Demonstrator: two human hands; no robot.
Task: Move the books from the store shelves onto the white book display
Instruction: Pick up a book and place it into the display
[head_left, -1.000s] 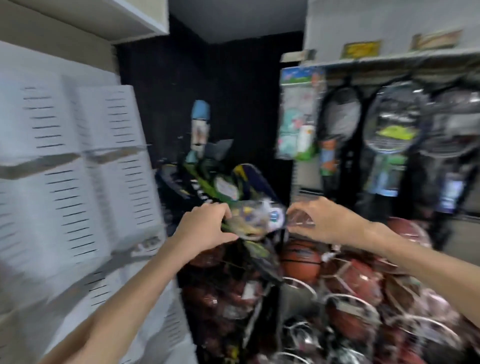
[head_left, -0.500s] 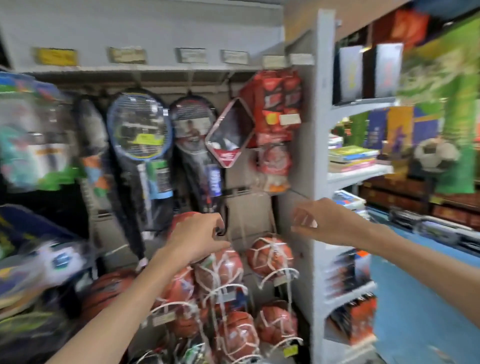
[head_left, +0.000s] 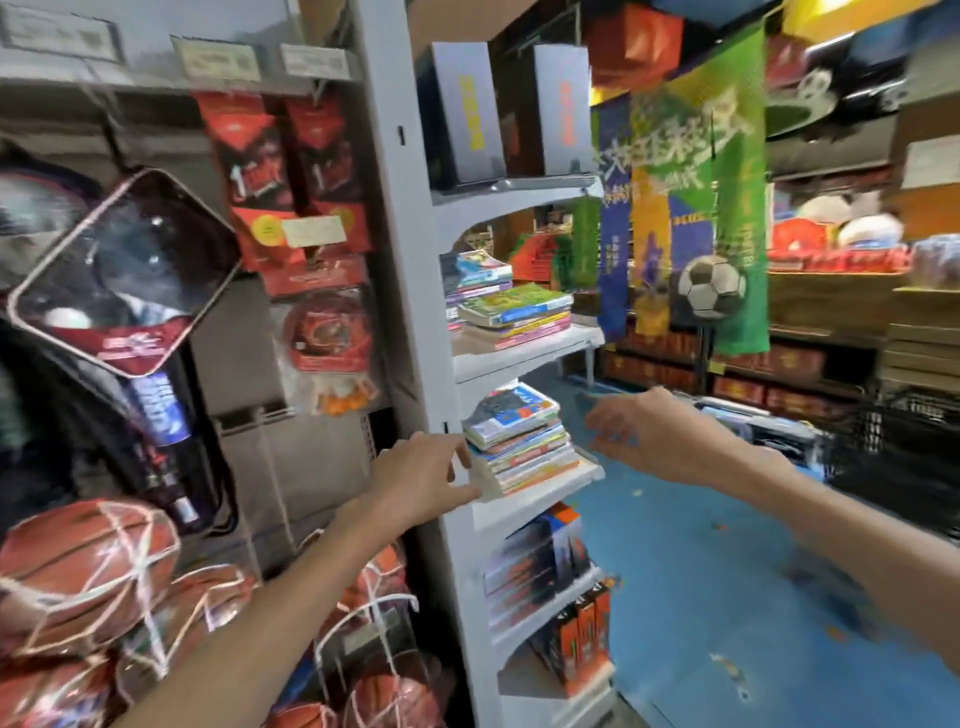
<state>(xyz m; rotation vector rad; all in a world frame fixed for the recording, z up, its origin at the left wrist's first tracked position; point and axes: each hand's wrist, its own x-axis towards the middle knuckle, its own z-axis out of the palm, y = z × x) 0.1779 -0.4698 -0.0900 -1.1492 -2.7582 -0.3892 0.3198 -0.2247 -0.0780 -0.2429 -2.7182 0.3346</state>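
A white shelf unit (head_left: 415, 312) stands in the middle of the view. One stack of colourful books (head_left: 519, 441) lies flat on its middle shelf, and another stack (head_left: 509, 312) lies on the shelf above. My left hand (head_left: 421, 478) reaches toward the left end of the middle stack, fingers loosely spread, holding nothing. My right hand (head_left: 654, 441) hovers just right of that stack with its fingers extended, apart from the books.
Netted basketballs (head_left: 88, 571) fill the lower left. Racket bags (head_left: 119, 275) and red packs (head_left: 291, 171) hang on the wall at left. Boxed goods (head_left: 566, 639) fill the lower shelves. A blue floor (head_left: 701, 597) runs to the right, past a football (head_left: 711, 286) and banners.
The view has swung right, from the rackets and basketballs to the white shelf unit. Both hands now reach at the middle shelf's book stack.
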